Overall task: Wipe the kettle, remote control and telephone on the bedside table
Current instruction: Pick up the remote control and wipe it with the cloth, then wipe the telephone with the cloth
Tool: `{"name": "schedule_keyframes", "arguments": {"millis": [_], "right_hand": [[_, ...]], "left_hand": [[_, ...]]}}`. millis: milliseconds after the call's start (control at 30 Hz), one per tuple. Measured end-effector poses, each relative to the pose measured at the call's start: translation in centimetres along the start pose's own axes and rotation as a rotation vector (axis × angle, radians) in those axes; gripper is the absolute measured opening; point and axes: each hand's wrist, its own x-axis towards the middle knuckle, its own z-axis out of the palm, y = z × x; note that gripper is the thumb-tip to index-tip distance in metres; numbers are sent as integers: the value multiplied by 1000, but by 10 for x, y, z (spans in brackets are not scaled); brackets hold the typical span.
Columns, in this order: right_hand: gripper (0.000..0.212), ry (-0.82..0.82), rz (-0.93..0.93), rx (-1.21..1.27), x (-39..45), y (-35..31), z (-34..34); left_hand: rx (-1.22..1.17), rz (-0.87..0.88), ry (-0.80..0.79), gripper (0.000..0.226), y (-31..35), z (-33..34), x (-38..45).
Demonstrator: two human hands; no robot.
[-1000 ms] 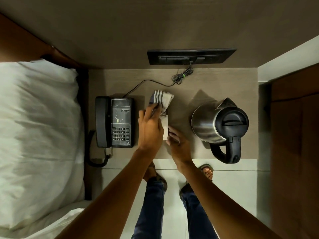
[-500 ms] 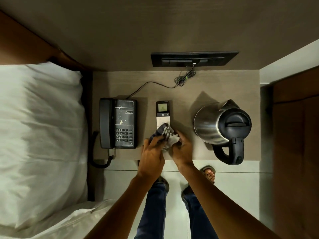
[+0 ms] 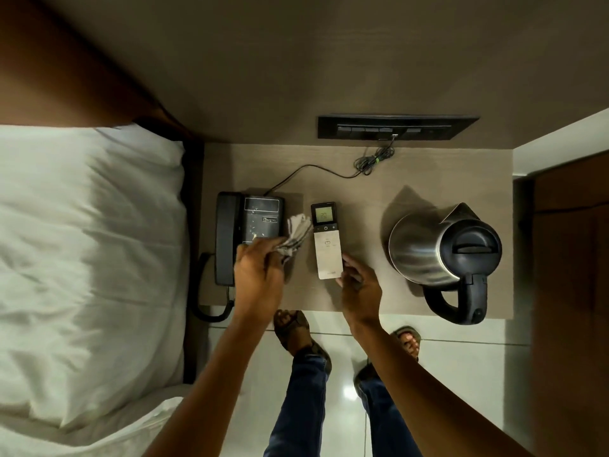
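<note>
On the bedside table (image 3: 362,189) a black telephone (image 3: 247,222) lies at the left, a white remote control (image 3: 326,245) with a lit screen in the middle, and a steel kettle (image 3: 438,249) with a black lid and handle at the right. My left hand (image 3: 258,275) grips a striped grey cloth (image 3: 295,235) over the telephone's right side, hiding its keypad. My right hand (image 3: 359,285) rests at the remote's near right corner, with fingertips touching its edge.
A white pillow and bed (image 3: 89,242) fill the left. A black switch panel (image 3: 395,127) is on the wall behind, with a thin cable (image 3: 369,159) running to the phone. A wooden panel (image 3: 573,258) borders the right. My feet stand on glossy tiles below.
The cloth in my left hand has moved left off the remote and onto the telephone. The remote is now fully uncovered, and my right hand has slid to its near right corner.
</note>
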Motion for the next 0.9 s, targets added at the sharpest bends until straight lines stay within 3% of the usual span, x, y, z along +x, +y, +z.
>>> {"name": "schedule_keyframes", "arguments": {"millis": [233, 433, 733, 900], "right_hand": [[29, 119, -32, -170, -15, -4, 23], [82, 55, -144, -655, -5, -31, 40], [76, 103, -147, -664, 10, -43, 39], [75, 92, -184, -641, 12, -48, 27]], "left_hand": [[20, 36, 104, 35, -13, -47, 18], [48, 81, 131, 37, -24, -67, 17], [186, 208, 158, 46, -15, -46, 45], [348, 281, 74, 53, -4, -24, 68]]}}
